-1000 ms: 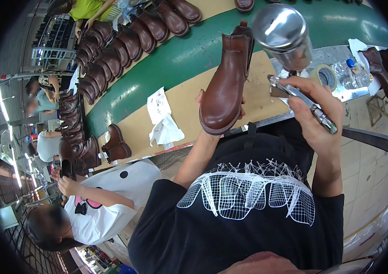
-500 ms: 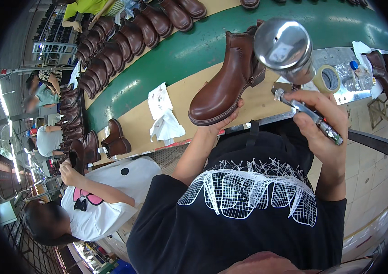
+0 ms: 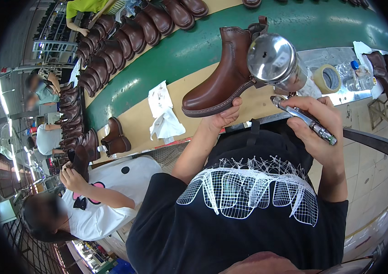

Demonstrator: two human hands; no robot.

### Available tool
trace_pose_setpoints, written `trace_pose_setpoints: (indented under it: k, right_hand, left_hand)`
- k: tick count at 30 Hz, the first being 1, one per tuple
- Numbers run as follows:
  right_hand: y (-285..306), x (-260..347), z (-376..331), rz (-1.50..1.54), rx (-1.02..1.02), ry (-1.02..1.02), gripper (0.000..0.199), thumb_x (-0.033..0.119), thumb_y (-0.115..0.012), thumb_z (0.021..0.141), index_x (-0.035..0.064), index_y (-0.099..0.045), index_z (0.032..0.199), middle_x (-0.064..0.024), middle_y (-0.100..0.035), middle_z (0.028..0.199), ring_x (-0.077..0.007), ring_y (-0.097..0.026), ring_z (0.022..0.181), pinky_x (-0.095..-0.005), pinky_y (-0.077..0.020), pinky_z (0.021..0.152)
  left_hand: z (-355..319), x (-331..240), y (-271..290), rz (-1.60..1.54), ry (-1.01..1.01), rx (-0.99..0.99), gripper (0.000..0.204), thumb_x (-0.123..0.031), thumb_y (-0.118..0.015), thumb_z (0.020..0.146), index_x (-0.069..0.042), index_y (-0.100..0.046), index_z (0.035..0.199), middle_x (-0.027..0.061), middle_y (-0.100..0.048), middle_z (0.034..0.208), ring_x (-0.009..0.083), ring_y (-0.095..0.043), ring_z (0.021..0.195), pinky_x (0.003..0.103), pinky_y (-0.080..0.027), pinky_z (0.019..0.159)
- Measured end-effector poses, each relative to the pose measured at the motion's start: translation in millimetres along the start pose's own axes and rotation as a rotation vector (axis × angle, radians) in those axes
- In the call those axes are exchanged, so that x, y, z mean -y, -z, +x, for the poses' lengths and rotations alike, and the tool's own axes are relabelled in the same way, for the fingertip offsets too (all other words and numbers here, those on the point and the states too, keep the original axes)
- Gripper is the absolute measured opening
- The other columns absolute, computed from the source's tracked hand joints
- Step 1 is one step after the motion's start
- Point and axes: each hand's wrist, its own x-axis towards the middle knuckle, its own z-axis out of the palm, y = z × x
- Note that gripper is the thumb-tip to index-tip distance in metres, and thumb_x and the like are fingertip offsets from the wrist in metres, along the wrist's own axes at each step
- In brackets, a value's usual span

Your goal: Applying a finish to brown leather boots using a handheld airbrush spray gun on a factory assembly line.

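A brown leather ankle boot (image 3: 219, 82) is held up over the bench by my left hand (image 3: 223, 116), its fingers under the sole and the toe pointing left. In my right hand (image 3: 317, 132) is a spray gun (image 3: 307, 118) with a shiny metal cup (image 3: 273, 59) on top. My fingers wrap round the gun's body. The cup stands in front of the boot's heel and hides part of it. Whether spray is coming out cannot be made out.
A green belt (image 3: 157, 75) carries rows of brown boots (image 3: 130, 36) along its far side. White cloths (image 3: 164, 114) lie on the tan bench edge. Right are a tape roll (image 3: 326, 78), plastic bottles (image 3: 356, 80) and dark boots (image 3: 381, 73). A co-worker (image 3: 98, 201) at left holds another boot.
The boot in my left hand has shifted a little left and up, and stands more upright. The spray gun's cup has moved left and down, closer to the boot's heel.
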Motion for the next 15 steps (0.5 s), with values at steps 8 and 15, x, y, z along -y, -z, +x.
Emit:
trace_pose_setpoints:
  k: [8, 15]
  right_hand:
    - [-0.2, -0.8, 3.7, -0.004, -0.072, 0.111, 0.027, 0.022, -0.079, 0.08, 0.0105, -0.072, 0.103, -0.0008, -0.072, 0.088, -0.0114, -0.057, 0.067, -0.0289, -0.0309, 0.069]
    - [-4.4, -3.8, 2.0, -0.009, 0.015, -0.007, 0.026, 0.021, -0.079, 0.081, 0.0101, -0.072, 0.103, -0.0002, -0.073, 0.089, -0.0116, -0.058, 0.067, -0.0283, -0.0309, 0.069]
  left_hand:
    - [4.4, 3.0, -1.9, -0.047, 0.038, 0.023, 0.053, -0.044, -0.045, 0.101, 0.0, -0.052, 0.131, 0.02, -0.061, 0.089, 0.0085, -0.045, 0.043, 0.021, -0.031, 0.039]
    - [3.3, 0.8, 0.5, -0.083, 0.046, 0.083, 0.056, -0.044, -0.043, 0.103, 0.002, -0.048, 0.135, 0.0191, -0.06, 0.09, 0.0079, -0.045, 0.043, 0.021, -0.03, 0.039]
